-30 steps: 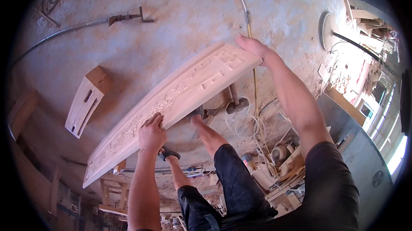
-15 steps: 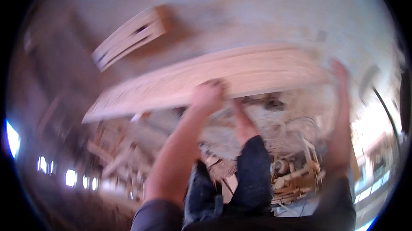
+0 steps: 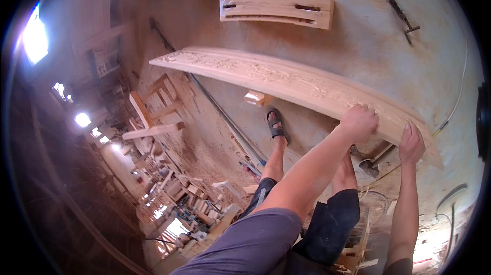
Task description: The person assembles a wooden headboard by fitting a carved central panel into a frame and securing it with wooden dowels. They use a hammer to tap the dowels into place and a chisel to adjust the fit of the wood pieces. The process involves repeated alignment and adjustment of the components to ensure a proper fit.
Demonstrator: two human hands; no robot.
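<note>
A long, pale wooden plank [image 3: 276,78] with a slightly curved edge stretches across the view, curled shavings scattered over its face. Near its right end, my left hand [image 3: 359,122] is closed at the near edge, knuckles up, fingers curled over the wood. Just to the right, my right hand [image 3: 411,144] grips the same edge, its thumb upward and its other fingers partly hidden. A small wooden block [image 3: 257,98] shows below the plank's near edge; whether it bears the plank I cannot tell.
Beyond the plank lies a slotted wooden piece [image 3: 279,8]. A bar clamp [image 3: 394,4] lies at far right. A metal pipe [image 3: 225,116] runs along the floor at left, near a wooden frame [image 3: 151,116] and piled offcuts [image 3: 199,198]. My sandalled foot [image 3: 276,124] stands nearby.
The view has turned, so the plank now slopes down to the right. My left hand has gone from mid-plank to near its right end, and my right hand now grips the edge close by.
</note>
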